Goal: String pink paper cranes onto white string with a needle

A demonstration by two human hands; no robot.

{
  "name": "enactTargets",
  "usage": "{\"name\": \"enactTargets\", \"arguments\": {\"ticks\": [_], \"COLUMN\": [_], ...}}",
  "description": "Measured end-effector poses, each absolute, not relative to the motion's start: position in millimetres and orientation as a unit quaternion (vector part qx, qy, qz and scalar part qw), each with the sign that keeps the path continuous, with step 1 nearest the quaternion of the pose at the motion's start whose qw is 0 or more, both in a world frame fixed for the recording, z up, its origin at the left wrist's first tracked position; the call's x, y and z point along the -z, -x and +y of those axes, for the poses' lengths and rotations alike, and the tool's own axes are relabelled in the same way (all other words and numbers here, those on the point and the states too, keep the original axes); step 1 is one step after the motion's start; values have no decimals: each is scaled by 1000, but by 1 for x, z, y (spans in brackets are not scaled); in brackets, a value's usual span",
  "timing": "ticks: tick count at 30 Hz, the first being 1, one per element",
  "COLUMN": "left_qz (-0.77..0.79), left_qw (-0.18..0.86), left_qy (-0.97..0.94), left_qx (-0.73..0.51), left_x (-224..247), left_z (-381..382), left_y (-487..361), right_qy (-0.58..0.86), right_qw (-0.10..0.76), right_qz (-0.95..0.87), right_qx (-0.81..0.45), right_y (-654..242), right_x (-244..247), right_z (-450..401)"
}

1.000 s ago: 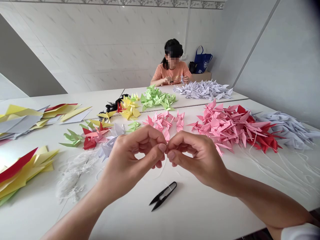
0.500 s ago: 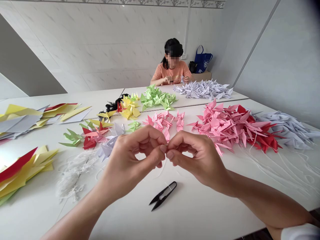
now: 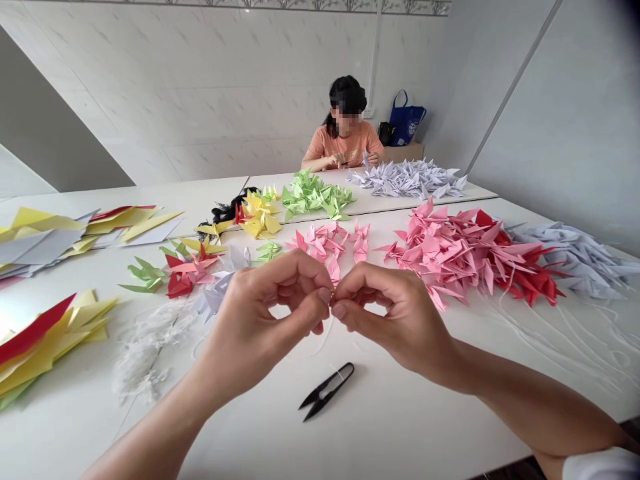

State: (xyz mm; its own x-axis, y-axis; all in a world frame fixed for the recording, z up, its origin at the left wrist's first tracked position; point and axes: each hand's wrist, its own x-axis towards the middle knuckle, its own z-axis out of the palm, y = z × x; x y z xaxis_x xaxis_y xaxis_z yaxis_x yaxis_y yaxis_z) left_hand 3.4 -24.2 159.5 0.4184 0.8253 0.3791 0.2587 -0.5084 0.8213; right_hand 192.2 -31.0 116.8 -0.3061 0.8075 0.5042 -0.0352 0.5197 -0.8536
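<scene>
Over the table's middle, my left hand [image 3: 273, 313] and my right hand [image 3: 395, 313] meet fingertip to fingertip. Both are closed, thumb against index finger, pinching a thin white string [image 3: 327, 331] that hangs below them. A tiny bit between the tips is too small to make out. Beneath the hands lies a pair of black thread snips [image 3: 319, 404], blades pointing to the lower left. Just beyond the fingers are pink folded paper cranes [image 3: 320, 240].
Heaps of pink cranes [image 3: 440, 247] and pale cranes [image 3: 575, 257] lie to the right, with loose strings in front. Left are coloured paper sheets [image 3: 55, 333], white string [image 3: 143, 353] and mixed cranes [image 3: 187, 273]. Across sits a person [image 3: 343, 137] behind green cranes [image 3: 315, 197].
My fingertips have shifted very slightly against each other, still pinched. Everything on the table lies as before.
</scene>
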Motion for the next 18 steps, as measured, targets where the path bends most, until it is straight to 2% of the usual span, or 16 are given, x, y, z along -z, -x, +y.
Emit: {"name": "enactTargets", "arguments": {"ticks": [13,18], "left_qz": [345,305], "left_qw": [185,167], "left_qy": [-828,-828], "left_qx": [-401,-441], "left_x": [-157,-157], "left_z": [-24,-23], "left_y": [-5,-3], "right_qy": [297,310], "right_qw": [498,498], "right_qz": [-690,-684], "right_qx": [-432,-434], "right_y": [-193,-193], "right_x": [-118,-117], "right_z": [-30,-29]}}
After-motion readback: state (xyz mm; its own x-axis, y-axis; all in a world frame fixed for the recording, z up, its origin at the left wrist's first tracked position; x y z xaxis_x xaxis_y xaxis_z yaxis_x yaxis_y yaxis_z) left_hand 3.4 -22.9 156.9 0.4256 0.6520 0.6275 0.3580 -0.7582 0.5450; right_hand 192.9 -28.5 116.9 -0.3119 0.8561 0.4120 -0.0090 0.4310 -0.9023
